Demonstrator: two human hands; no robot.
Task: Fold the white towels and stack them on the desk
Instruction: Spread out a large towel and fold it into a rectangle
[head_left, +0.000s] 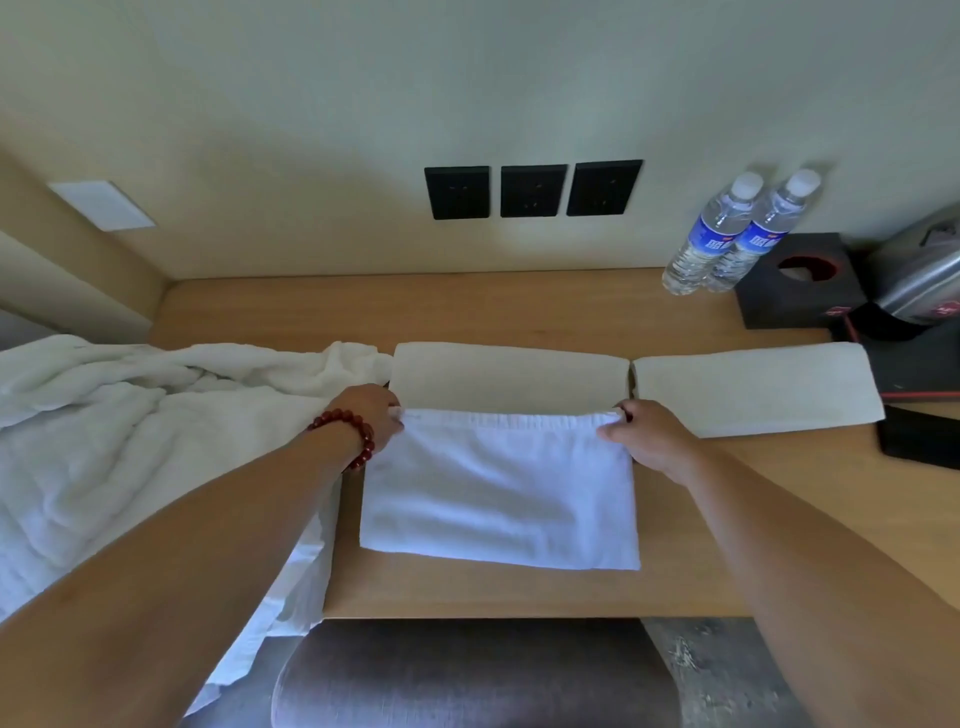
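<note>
The wooden desk (519, 306) carries a half-folded white towel (498, 493) at its front, two folded towels (509, 371) (753, 389) behind, a rumpled towel heap (130, 415) at left, two water bottles (727, 239), a black tissue box (800, 280) and a kettle (919, 275).

white towels (498, 488) on a tan wood desk (519, 312), dark red bead bracelet (348, 431), blue-label bottles (727, 239), black sockets (532, 190)

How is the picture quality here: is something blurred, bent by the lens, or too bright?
Head view: wide-angle lens bows the desk edges and stretches both forearms; soft, even light, no harsh glare; the towel both hands pinch looks bluish-white; bottle labels are too blurred to read.
</note>
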